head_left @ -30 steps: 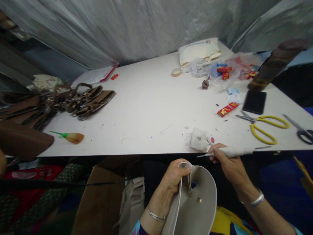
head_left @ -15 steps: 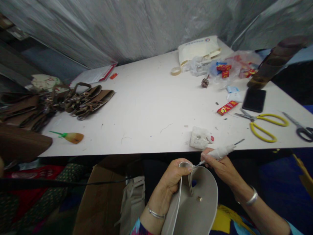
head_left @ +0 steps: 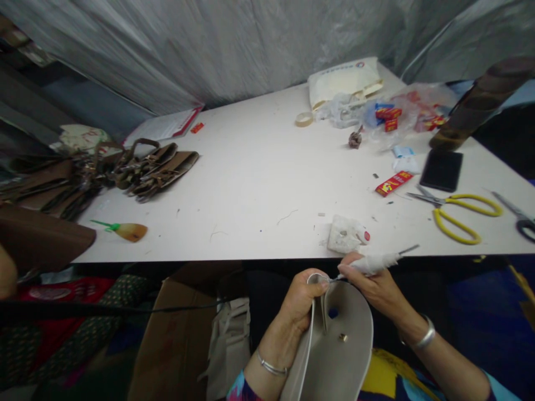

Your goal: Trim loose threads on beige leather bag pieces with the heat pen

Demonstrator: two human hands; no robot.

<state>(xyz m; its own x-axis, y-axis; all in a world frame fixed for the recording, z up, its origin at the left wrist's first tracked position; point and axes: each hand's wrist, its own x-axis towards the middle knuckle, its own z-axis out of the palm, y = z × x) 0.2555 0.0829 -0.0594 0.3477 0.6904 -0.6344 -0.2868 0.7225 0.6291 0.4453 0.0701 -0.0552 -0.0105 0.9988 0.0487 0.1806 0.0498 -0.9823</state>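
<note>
My left hand (head_left: 301, 298) pinches the folded top edge of a light grey bag piece (head_left: 349, 362), which curves open below the table edge. Inside it show a small gold-coloured stud (head_left: 343, 337) and a dark blue spot. An awl-like tool with a white wrapped handle (head_left: 378, 264) is gripped in my right hand (head_left: 376, 287). Its thin front end meets the folded edge beside my left thumb; whether it pierces the material I cannot tell. A metal rod sticks out of the handle's rear. Just beyond lies a white, crumpled packet (head_left: 345, 234) on the table.
On the white table (head_left: 242, 184), yellow-handled scissors (head_left: 463, 214), dark scissors (head_left: 522, 220), a phone (head_left: 441, 170) and a red packet (head_left: 393, 183) lie right. Brown bags (head_left: 163, 170) and a glue bottle (head_left: 127, 231) occupy the left. A cardboard box (head_left: 171, 334) stands below.
My right hand and the tool have shifted slightly left, closer to my left hand. My left hand keeps its pinch on the edge. The camera view has turned a little.
</note>
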